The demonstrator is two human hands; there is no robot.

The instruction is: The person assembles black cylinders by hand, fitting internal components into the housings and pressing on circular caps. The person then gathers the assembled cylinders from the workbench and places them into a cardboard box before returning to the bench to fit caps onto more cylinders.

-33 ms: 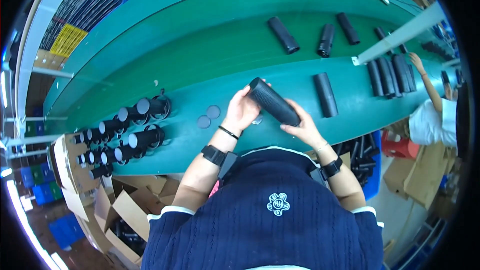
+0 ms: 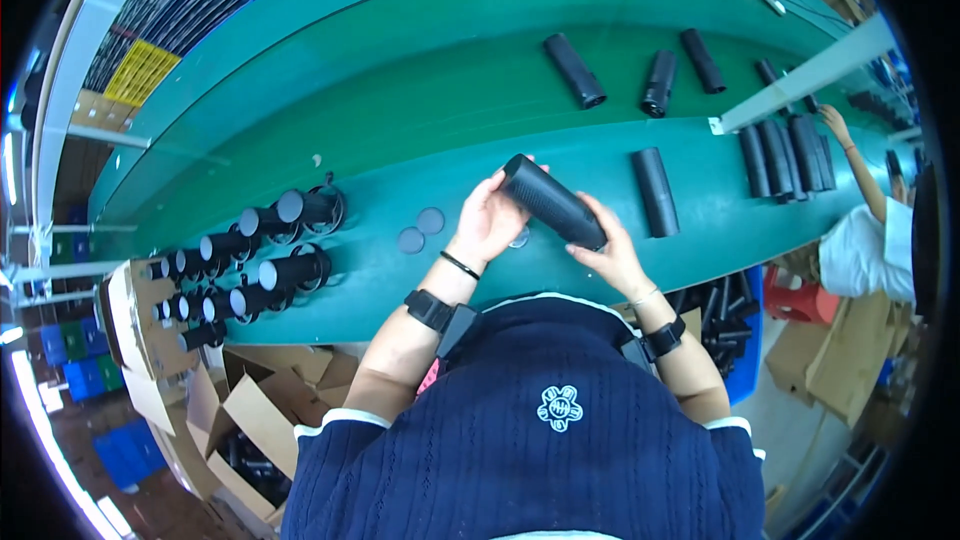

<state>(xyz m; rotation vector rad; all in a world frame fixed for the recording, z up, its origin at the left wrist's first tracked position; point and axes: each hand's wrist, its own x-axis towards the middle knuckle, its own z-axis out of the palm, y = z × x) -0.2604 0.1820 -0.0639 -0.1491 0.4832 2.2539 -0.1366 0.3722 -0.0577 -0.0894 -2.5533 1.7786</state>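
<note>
Between my two hands is a black cylinder (image 2: 553, 204) with a finely textured side, tilted with its upper end toward the far left. My left hand (image 2: 486, 223) holds that upper end, palm partly turned up, its fingertips behind the cylinder. Around the lower right end, my right hand (image 2: 612, 258) has its thumb on the near side and fingers on the far side. Left of my left hand, two flat grey discs (image 2: 431, 220) lie on the green bench (image 2: 375, 285). A small round clear or silvery piece (image 2: 519, 237) shows partly below the cylinder.
Several black cylinders with ring-like parts (image 2: 295, 270) stand at the left. One black cylinder (image 2: 655, 192) lies to the right, others (image 2: 575, 70) on the far green strip. Open cartons (image 2: 262, 410) and a blue bin (image 2: 745, 365) flank me. A co-worker's arm (image 2: 862, 170) reaches in far right.
</note>
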